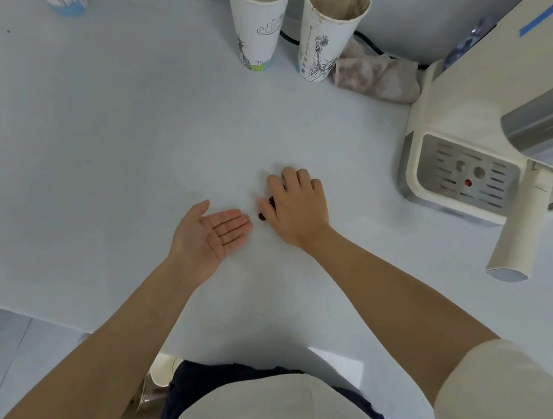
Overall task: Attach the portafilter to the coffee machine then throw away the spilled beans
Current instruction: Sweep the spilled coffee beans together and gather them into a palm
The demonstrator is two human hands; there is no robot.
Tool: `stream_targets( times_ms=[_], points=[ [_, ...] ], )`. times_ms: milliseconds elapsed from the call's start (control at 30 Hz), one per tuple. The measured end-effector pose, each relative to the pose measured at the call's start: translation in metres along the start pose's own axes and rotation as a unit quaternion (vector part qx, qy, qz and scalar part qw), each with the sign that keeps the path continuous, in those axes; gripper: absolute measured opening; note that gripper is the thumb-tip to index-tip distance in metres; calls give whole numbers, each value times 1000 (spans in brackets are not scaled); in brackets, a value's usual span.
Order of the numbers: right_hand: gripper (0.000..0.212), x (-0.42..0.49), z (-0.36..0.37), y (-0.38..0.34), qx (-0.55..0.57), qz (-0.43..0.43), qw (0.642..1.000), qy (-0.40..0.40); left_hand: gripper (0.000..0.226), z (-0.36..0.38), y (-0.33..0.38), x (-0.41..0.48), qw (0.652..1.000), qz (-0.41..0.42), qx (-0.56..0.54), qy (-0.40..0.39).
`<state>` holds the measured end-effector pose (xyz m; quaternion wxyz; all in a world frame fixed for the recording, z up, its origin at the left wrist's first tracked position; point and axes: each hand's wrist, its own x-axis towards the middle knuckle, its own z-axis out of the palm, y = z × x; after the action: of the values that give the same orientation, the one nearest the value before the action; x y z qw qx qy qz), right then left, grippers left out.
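Dark brown spilled coffee beans [262, 216] lie on the white counter [120, 143] under the right hand's [297, 208] flat sweeping grip, just right of the left hand's [212, 234] open, empty cupped palm.

1. Counter [108, 162]: broad bare stretch left of and behind both hands.
2. Two paper cups [257, 17] and a crumpled cloth [376, 76] stand along the back wall.
3. Coffee machine [458, 175] blocks the right; its portafilter handle [521, 230] juts toward the counter's front edge.
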<state>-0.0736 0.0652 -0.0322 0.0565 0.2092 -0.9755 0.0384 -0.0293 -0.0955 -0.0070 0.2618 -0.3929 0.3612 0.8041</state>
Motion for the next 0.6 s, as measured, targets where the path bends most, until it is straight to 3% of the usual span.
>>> stream_targets(
  times_ms=[100,233,500,600],
  points=[
    [39,-1,4,-5,-15,-24,1000,3,51,1,-1,3,1000,-3,3,-3],
    [28,1,5,-3,-59,-52,996,37,52,1,-2,5,1000,-7,-1,-1],
    [14,5,8,20,-29,-114,989,92,53,8,-8,8,999,-30,-20,-3],
    [26,5,12,19,-3,-106,987,117,53,12,-9,8,999,-37,-25,-5]
  ],
)
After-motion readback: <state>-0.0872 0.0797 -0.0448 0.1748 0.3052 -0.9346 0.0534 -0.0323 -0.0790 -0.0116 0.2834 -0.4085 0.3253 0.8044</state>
